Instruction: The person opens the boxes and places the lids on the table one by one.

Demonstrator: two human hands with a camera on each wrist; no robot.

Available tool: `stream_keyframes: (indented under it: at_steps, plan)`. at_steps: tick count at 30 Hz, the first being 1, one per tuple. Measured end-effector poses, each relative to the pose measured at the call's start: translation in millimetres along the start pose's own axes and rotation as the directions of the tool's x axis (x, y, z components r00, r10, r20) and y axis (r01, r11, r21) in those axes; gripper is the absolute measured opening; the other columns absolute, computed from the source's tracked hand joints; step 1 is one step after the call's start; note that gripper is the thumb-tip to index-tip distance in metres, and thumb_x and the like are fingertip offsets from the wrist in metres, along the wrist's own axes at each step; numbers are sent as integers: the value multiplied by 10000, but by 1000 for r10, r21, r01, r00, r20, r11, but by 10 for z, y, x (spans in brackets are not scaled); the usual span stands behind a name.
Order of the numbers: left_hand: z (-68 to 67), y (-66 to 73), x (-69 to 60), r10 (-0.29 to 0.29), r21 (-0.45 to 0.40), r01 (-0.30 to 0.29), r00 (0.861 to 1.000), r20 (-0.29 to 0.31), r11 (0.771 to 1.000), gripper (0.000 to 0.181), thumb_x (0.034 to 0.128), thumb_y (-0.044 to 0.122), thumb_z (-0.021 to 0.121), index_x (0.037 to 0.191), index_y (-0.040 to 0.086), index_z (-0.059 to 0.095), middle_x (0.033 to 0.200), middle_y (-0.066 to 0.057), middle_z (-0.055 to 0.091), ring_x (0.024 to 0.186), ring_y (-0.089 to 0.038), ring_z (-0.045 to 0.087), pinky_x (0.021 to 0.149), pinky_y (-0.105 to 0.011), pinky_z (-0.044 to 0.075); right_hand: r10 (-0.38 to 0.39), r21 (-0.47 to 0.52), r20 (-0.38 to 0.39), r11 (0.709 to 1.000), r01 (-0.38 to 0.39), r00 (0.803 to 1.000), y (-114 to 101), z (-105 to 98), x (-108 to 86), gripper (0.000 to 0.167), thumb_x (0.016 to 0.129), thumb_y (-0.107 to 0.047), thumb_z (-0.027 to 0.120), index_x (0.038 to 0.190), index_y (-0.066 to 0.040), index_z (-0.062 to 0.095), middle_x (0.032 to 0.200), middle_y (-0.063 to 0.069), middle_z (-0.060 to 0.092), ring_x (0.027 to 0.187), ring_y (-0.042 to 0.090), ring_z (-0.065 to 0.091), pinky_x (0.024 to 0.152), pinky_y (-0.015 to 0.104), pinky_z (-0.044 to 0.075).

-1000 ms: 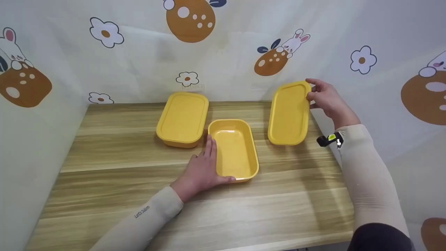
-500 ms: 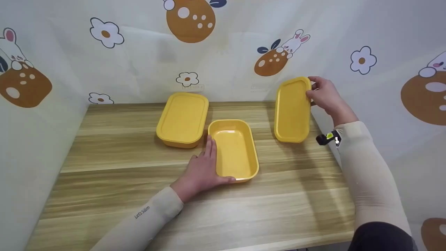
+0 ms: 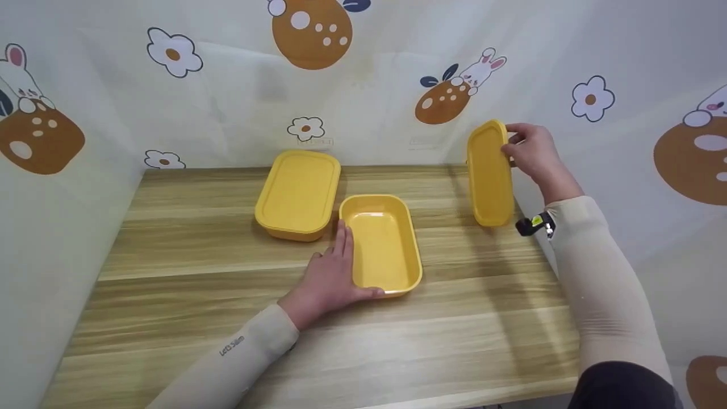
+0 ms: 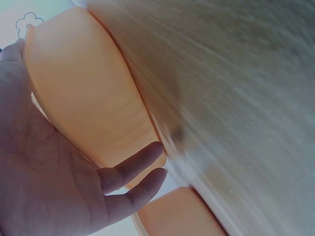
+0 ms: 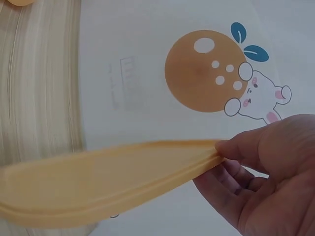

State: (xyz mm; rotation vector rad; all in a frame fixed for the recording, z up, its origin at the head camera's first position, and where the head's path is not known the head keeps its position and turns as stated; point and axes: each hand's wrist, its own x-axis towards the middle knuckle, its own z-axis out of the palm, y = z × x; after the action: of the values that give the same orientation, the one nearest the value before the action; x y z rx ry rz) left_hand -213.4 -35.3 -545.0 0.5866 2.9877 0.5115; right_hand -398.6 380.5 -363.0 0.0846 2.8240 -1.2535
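A yellow rectangular food container (image 3: 380, 250), its top uncovered, stands on the wooden table. My left hand (image 3: 326, 278) lies against its near left corner: the fingers reach along the left wall, the thumb along the near edge. In the left wrist view, fairly straight fingers (image 4: 133, 169) touch the container's outer wall (image 4: 83, 83). My right hand (image 3: 534, 150) pinches the edge of a yellow lid (image 3: 489, 176) between thumb and fingers. Steeply tilted, the lid hangs over the table's right side. In the right wrist view, the lid (image 5: 113, 182) is seen nearly edge-on.
Another yellow container, with its lid (image 3: 299, 190) on, stands left of and behind the uncovered one. Cloth walls (image 3: 375, 96) printed with rabbits and flowers enclose the back and sides of the wooden table (image 3: 199, 255). The right wall is close to the right hand.
The lid has moved right and slightly up, turning more edge-on to the head camera. My right hand shifts only slightly. The left hand and both containers stay put.
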Motion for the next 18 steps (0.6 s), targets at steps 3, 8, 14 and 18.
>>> stream_keyframes:
  at_steps: [3,8,14,18]
  plan:
    - [1,1,3,-4,5,4,1000,2,1000,1566,760,1040,579,1720,-99,98,1814,-282,-8,1360,-470,615,1015,-638,543,13,-15,-7,1000,-13,1000,-24,22,-4,579,1118,-123,650,1670,-84,482,1290,153,582,1143,344,644,1003,370,618]
    - [-1,7,-2,-4,5,4,1000,-3,1000,1560,761,1034,589,1720,-100,109,1813,-286,5,1332,-476,632,1005,-633,547,-5,-66,-14,998,4,1000,-49,52,6,575,1111,-85,629,1668,-81,487,1288,184,610,1133,364,659,984,371,627]
    - [-20,23,-9,-5,13,5,1000,10,1000,1542,782,1023,582,1721,-97,94,1813,-286,14,1390,-462,601,1025,-647,540,-106,-220,-50,971,93,993,-25,98,61,541,1076,-53,608,1612,-19,543,1212,227,626,1024,338,617,780,223,590]
    - [-29,26,-11,0,29,0,1000,5,1000,1536,786,1026,573,1719,-101,104,1810,-291,25,1383,-459,606,1009,-638,551,-149,-305,-52,944,127,987,-7,138,79,517,1070,-59,600,1581,12,564,1193,228,632,1006,341,589,787,273,548]
